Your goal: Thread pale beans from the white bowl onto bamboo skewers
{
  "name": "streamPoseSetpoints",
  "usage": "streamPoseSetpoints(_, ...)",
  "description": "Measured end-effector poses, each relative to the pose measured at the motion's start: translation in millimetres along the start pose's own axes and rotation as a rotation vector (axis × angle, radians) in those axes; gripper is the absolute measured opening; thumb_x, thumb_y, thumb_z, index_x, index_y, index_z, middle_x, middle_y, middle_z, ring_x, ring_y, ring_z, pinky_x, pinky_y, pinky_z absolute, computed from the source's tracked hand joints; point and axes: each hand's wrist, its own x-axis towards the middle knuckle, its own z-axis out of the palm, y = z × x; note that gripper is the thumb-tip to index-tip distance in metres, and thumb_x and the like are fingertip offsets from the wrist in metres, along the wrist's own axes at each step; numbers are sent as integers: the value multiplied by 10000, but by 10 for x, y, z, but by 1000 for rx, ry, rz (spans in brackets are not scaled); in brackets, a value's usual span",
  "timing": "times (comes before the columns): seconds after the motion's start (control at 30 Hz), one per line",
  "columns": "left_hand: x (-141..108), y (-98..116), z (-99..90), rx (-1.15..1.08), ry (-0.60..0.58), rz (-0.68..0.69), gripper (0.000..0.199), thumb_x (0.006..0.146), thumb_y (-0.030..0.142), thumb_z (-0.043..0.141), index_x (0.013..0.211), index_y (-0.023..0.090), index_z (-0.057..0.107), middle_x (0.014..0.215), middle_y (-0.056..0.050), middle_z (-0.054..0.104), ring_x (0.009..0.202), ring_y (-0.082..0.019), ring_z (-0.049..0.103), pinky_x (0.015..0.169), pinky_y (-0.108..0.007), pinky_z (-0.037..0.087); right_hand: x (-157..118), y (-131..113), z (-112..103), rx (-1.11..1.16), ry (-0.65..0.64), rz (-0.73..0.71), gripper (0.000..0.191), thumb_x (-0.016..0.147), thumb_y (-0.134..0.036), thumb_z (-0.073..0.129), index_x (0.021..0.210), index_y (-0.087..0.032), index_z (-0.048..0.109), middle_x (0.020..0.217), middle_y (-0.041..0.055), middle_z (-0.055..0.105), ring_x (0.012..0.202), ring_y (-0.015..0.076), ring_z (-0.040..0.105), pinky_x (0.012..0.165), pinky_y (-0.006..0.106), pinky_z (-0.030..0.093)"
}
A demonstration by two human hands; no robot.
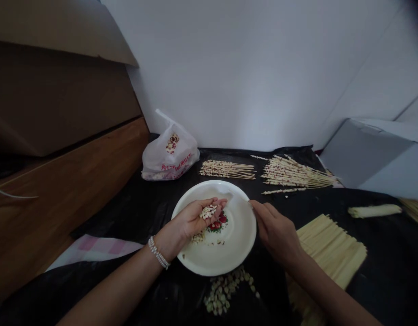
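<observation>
Palm up over the bowl, my left hand is cupped around small pale and reddish kernels. The white bowl has a red flower painted on its bottom, with more kernels lying under my left hand. My right hand is at the bowl's right rim, its fingers closed together. A whitish, translucent smear reaches from those fingertips into the bowl; what it is, I cannot make out.
Kernel-threaded sticks and a larger bunch lie behind the bowl. A plastic bag stands back left. Bare sticks lie right, round pale pieces in front, and a white box back right.
</observation>
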Motion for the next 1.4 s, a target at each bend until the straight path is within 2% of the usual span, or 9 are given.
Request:
streamPoseSetpoints(0.13, 19, -48, -65, -120, 71, -54, 161, 921, 188, 523, 949, 167, 680, 996, -68, 700, 920, -134, 642, 801, -263, 533, -24, 4, -24, -205, 160, -210, 353, 979, -193, 399, 1210, -113, 654, 854, 114, 690, 728, 222, 654, 641, 297, 464)
streamPoseSetpoints(0.2, 9, -24, -48, -174, 75, -81, 161, 904, 171, 558, 994, 172, 692, 948, -47, 702, 858, -109, 633, 759, -225, 525, -14, 10, -30, -294, 182, -252, 329, 973, -190, 429, 1171, -107, 679, 789, 89, 680, 677, 214, 650, 603, 292, 457)
streamPoseSetpoints(0.33, -52, 83, 63, -190, 86, -70, 234, 870, 81, 562, 1035, 178, 696, 952, -38, 702, 797, -86, 615, 718, -192, 511, 1, 21, -9, -346, 123, -236, 307, 964, -224, 452, 996, -118, 739, 730, 81, 678, 636, 219, 649, 583, 301, 462)
streamPoseSetpoints(0.4, -80, 126, 114, -157, 93, -51, 232, 867, 82, 565, 1024, 189, 697, 987, -36, 702, 806, -87, 616, 731, -202, 513, -9, 25, 5, -334, 122, -240, 322, 972, -214, 430, 1039, -111, 727, 733, 83, 690, 655, 217, 658, 604, 299, 476)
streamPoseSetpoints(0.53, -86, 144, 147, -70, 112, 21, 152, 869, 121, 574, 941, 184, 691, 976, -46, 702, 908, -140, 634, 795, -278, 531, -41, 12, 8, -321, 172, -277, 369, 983, -184, 398, 1252, -83, 629, 793, 99, 715, 703, 218, 672, 618, 302, 492)
streamPoseSetpoints(0.7, -101, 133, 158, -169, 158, 10, 147, 883, 108, 564, 915, 175, 692, 904, -17, 697, 851, -113, 634, 761, -245, 527, -56, -31, -10, -344, 221, -348, 353, 980, -150, 391, 1169, -75, 679, 826, 114, 716, 710, 203, 658, 613, 291, 492)
streamPoseSetpoints(0.9, -171, 140, 229, -236, 104, -44, 152, 817, 46, 642, 923, 134, 705, 879, -24, 694, 736, -67, 620, 705, -154, 497, -85, -36, -27, -399, 265, -399, 334, 987, -184, 424, 1193, -101, 673, 720, 52, 668, 551, 165, 581, 494, 285, 405)
streamPoseSetpoints(1.17, -174, 118, 296, -370, 135, -72, 157, 794, 38, 666, 899, 147, 710, 822, -34, 697, 724, -91, 630, 635, -174, 513, -99, -53, -18, -441, 272, -417, 335, 962, -142, 450, 1200, -110, 684, 648, 22, 600, 519, 163, 532, 492, 296, 344)
streamPoseSetpoints(1.4, -142, 89, 229, -370, 67, -81, 128, 764, 68, 713, 877, 129, 711, 802, -27, 684, 669, -66, 608, 605, -152, 486, -112, -59, -3, -464, 249, -410, 333, 965, -142, 451, 1198, -118, 687, 654, 21, 599, 536, 155, 524, 509, 289, 337)
